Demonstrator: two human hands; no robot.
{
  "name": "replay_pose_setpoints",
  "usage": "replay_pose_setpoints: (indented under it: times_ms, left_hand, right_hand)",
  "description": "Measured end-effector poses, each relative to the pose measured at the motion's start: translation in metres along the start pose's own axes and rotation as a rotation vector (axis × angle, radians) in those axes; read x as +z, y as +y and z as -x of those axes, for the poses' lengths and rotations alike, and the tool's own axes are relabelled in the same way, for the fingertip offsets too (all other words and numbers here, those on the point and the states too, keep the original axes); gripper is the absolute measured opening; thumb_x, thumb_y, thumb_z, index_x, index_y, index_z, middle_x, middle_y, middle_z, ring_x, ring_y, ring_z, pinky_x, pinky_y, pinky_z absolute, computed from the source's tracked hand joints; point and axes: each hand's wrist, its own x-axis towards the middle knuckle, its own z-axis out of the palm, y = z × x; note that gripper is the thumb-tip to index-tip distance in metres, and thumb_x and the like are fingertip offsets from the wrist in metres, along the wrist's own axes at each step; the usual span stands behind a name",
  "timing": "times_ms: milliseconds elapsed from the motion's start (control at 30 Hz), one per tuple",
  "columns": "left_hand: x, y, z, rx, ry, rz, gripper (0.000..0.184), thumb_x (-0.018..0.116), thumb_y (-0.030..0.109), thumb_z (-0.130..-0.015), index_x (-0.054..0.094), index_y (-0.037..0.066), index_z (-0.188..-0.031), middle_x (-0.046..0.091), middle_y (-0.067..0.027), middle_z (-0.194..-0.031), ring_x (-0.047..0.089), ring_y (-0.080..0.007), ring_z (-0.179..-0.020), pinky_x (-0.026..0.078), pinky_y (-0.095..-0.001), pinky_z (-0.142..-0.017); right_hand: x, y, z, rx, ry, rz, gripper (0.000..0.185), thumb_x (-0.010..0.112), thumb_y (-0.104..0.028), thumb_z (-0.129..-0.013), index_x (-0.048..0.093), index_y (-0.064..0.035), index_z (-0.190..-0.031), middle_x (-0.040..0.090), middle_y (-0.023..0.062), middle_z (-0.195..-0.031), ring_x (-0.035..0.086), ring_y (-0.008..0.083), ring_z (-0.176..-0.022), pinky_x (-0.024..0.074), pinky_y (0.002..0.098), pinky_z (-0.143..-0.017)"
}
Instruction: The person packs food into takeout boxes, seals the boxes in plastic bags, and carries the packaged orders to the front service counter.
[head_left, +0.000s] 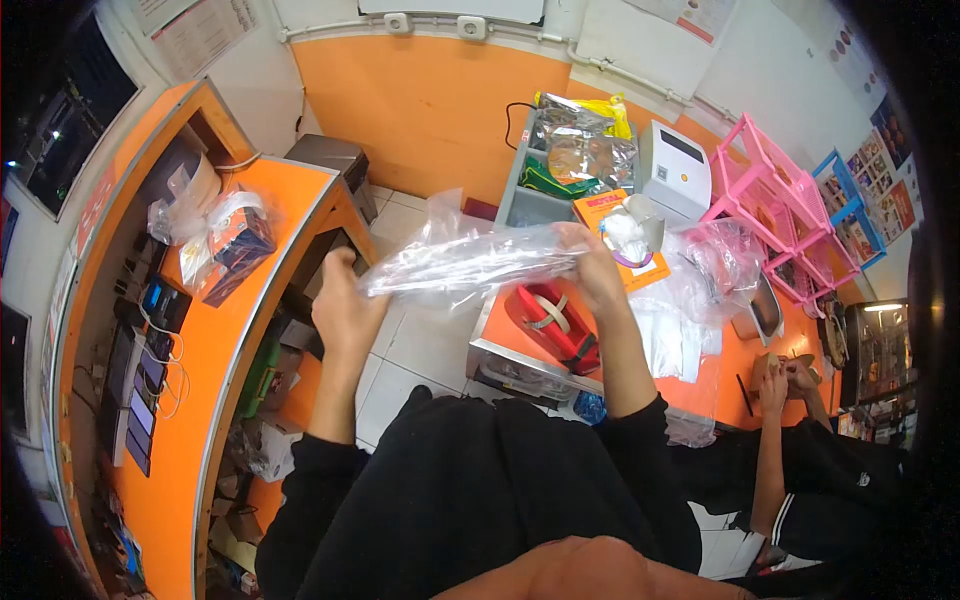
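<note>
The wide head view looks forward and steeply down.

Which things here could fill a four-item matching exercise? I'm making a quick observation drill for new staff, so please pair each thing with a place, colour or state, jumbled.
Things
1. bag
2. tape dispenser
3. big rack
4. sockets

Places, colours, states
A. pink
B. on the wall
C. held between the left hand and the right hand
D. red

Right pairs: 1-C, 2-D, 3-A, 4-B
</note>
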Motion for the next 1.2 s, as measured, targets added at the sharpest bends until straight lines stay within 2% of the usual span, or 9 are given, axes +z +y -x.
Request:
replay_pose_setpoints:
  times_ms: [133,300,400,533,600,767,867,1033,1200]
  left_hand:
    - [0.019,0.025,-0.004,0.387,0.094,-0.013,0.056,0.080,0.019,-0.063,0.055,0.006,-0.111,0.061,-0.0106,-0.097,0.056,-0.0284,-0.097,0.043,-0.0384,-0.083]
    - [0.034,-0.010,-0.024,0.289,0.214,0.042,0.020,0.063,0.015,-0.083,0.058,0.006,-0.100,0.061,-0.0101,-0.077,0.059,-0.0304,-0.074,0.045,-0.0404,-0.075]
    - [-0.006,-0.039,-0.049,-0.039,0.488,0.257,0.013,0.062,0.008,-0.088,0.055,0.003,-0.097,0.061,-0.0122,-0.083,0.062,-0.0254,-0.078,0.049,-0.0383,-0.068]
    - [-0.038,-0.058,-0.036,0.450,0.869,0.330,0.024,0.071,0.000,-0.077,0.052,0.003,-0.091,0.060,-0.0109,-0.086,0.059,-0.0228,-0.080,0.047,-0.0343,-0.068]
    - [-0.031,-0.072,-0.015,0.408,0.682,0.243,0.026,0.072,0.002,-0.076,0.052,0.004,-0.092,0.060,-0.0136,-0.086,0.059,-0.0253,-0.080,0.048,-0.0356,-0.068]
    - [0.043,-0.172,0.111,0.009,-1.019,-0.163,0.028,0.073,0.024,-0.078,0.060,0.002,-0.088,0.061,-0.0190,-0.069,0.063,-0.0276,-0.063,0.048,-0.0385,-0.057]
    - [0.012,-0.125,0.130,-0.323,-0.927,0.353,0.033,0.072,0.032,-0.083,0.059,0.002,-0.090,0.058,-0.0128,-0.055,0.059,-0.0185,-0.044,0.045,-0.0332,-0.045]
    - [0.024,-0.118,0.110,-0.626,-0.489,0.515,0.017,0.054,0.017,-0.094,0.053,0.000,-0.099,0.051,-0.0067,-0.050,0.050,-0.0145,-0.036,0.038,-0.0278,-0.034]
    - [0.013,-0.099,0.079,-0.602,-0.412,0.777,0.018,0.039,0.008,-0.096,0.053,0.002,-0.105,0.043,-0.0014,-0.048,0.038,-0.0091,-0.033,0.035,-0.0239,-0.032]
  right_hand:
    - [0.061,0.000,0.010,-0.152,-0.093,0.221,0.022,0.062,-0.018,-0.089,0.058,-0.0081,-0.108,0.060,0.0035,-0.091,0.061,0.0157,-0.085,0.0507,0.0290,-0.077]
    - [0.083,-0.029,0.005,-0.629,-0.381,1.005,0.036,0.070,-0.006,-0.074,0.057,-0.0064,-0.107,0.064,0.0105,-0.097,0.062,0.0238,-0.094,0.0473,0.0316,-0.086]
    - [0.074,-0.053,-0.018,-0.688,0.306,1.493,0.036,0.065,-0.006,-0.077,0.057,-0.0072,-0.112,0.062,0.0186,-0.099,0.062,0.0336,-0.085,0.0478,0.0431,-0.078]
    - [0.111,-0.088,0.011,-1.002,0.387,0.541,0.027,0.063,-0.014,-0.084,0.057,-0.0032,-0.108,0.062,0.0148,-0.094,0.062,0.0273,-0.085,0.0476,0.0423,-0.077]
    - [0.121,-0.061,0.021,-1.078,0.326,0.185,0.028,0.060,-0.016,-0.086,0.056,-0.0026,-0.110,0.061,0.0145,-0.096,0.060,0.0263,-0.088,0.0468,0.0422,-0.079]
    - [0.081,0.196,-0.025,-0.207,-0.737,0.979,0.034,0.048,-0.018,-0.093,0.052,-0.0021,-0.123,0.055,0.0198,-0.112,0.055,0.0320,-0.105,0.0433,0.0433,-0.091]
    - [0.094,0.123,0.007,-0.262,-0.692,1.429,0.036,0.053,-0.018,-0.090,0.055,-0.0038,-0.123,0.057,0.0198,-0.112,0.056,0.0346,-0.105,0.0450,0.0431,-0.092]
    - [0.036,-0.007,-0.030,-0.804,-0.081,1.182,0.039,0.057,-0.007,-0.083,0.057,-0.0074,-0.122,0.058,0.0162,-0.115,0.054,0.0341,-0.110,0.0409,0.0402,-0.098]
    - [-0.089,-0.033,-0.041,-0.583,0.360,1.857,0.035,0.057,0.001,-0.072,0.066,-0.0060,-0.105,0.064,0.0149,-0.105,0.060,0.0318,-0.097,0.0468,0.0417,-0.086]
